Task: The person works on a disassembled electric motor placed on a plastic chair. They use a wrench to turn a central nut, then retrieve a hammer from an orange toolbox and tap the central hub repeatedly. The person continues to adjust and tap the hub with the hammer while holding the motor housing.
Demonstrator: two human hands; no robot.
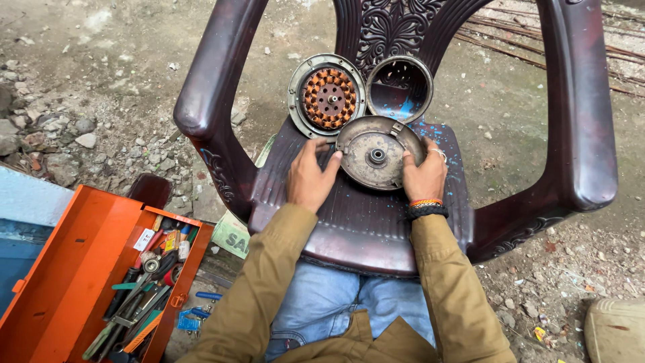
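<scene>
Ground of packed dirt and loose stones [60, 128] fills the edges of the frame, and across the middle stands a dark maroon plastic chair [578, 121] with a carved back, its seat flecked with blue paint. In the lower left lies an open orange toolbox [67, 269], its tray crowded with screwdrivers, pliers and other hand tools. On the seat, near the centre of the frame, rests a round grey metal cover plate [377, 153] with a bearing hub in its middle, tilted slightly toward the camera. Just above and left of it, leaning at the chair back, sits a round housing holding a copper-wound stator [328, 98], and to the upper right of the plate stands an empty round metal shell [400, 87] with blue marks inside. The left hand [310, 176] lies at the plate's left rim, fingers spread and half open, their tips touching the edge. The right hand [424, 173], with a ring on one finger and orange and black bands at the wrist, cups the right rim with fingers curled loosely against it. Whether either hand truly clamps the plate or only steadies it is hard to tell from this angle. Both sleeves are tan, above blue jeans at the bottom centre.
</scene>
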